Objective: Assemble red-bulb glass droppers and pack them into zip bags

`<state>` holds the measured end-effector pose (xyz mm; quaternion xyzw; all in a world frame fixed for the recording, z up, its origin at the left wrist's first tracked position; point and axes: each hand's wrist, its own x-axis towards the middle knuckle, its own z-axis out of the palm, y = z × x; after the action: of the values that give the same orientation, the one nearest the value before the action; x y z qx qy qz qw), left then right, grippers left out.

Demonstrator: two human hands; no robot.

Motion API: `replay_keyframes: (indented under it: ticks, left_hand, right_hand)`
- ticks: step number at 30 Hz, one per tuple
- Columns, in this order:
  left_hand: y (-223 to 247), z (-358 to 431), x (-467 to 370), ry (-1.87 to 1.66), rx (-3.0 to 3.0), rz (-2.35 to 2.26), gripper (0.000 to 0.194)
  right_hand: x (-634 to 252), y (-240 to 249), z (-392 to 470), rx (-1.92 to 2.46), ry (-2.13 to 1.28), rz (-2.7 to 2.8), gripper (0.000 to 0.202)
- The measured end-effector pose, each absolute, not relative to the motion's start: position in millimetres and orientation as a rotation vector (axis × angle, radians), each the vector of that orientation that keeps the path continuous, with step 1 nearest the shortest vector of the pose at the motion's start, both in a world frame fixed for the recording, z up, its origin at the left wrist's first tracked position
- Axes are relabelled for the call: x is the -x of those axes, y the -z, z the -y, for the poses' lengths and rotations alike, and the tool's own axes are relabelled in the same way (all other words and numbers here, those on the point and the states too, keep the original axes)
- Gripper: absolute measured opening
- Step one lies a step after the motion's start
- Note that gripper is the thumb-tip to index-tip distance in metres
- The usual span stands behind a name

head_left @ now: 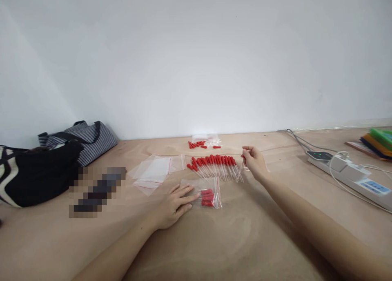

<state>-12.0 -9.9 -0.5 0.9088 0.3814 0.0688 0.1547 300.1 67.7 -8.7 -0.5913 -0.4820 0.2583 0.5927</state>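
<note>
My left hand (176, 203) lies on the left part of a clear zip bag (187, 184), its fingers stretched out and spread. Inside the bag's right part are several droppers with red rubber bulbs (207, 198). Beyond it, a row of red-bulbed droppers (217, 160) lies side by side, their clear thin tubes pointing toward me. At the row's right end my right hand (253, 162) is closed in a pinch on a dropper (243, 155); a bit of red shows at the fingertips, and its tube appears to hang below.
Flat zip bags (151, 173) overlap at the left. Near the wall lie loose red bulbs (196, 144) and thin tubes (213, 142) by another bag. A power strip (352, 179) with cables is at right, beside colored items (379, 142). Bags (39, 175) and a blurred-out object (99, 189) stand left.
</note>
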Motion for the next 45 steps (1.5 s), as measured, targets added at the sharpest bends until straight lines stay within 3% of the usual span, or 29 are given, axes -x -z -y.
replay_keyframes:
  ticks: [8, 17, 24, 30, 35, 41, 45]
  left_hand:
    - [1, 11, 12, -0.276, -2.584, -1.147, 0.047]
    - [1, 13, 12, -0.275, -2.501, -1.231, 0.053]
    - [-2, 14, 10, -0.334, -2.464, -1.204, 0.056]
    - [-2, 15, 10, -0.322, -2.460, -1.211, 0.053]
    - [-2, 15, 10, -0.373, -2.474, -1.182, 0.054]
    - [-1, 14, 11, -0.374, -2.476, -1.189, 0.054]
    - [2, 10, 15, -0.316, -2.499, -1.164, 0.040]
  right_hand:
    - [-249, 27, -22, 1.153, -0.937, 0.853, 0.025]
    - [-236, 31, -10, 1.067, -1.121, 0.761, 0.034]
    - [-216, 30, 2, 1.071, -1.296, 1.003, 0.041]
    - [-211, 31, -8, 1.142, -1.439, 1.203, 0.029]
    - [-205, 34, -18, 1.193, -1.342, 1.341, 0.013]
    - [-200, 38, -24, 1.327, -1.228, 1.425, 0.007]
    - [-209, 33, -26, 1.328, -1.221, 1.470, 0.004]
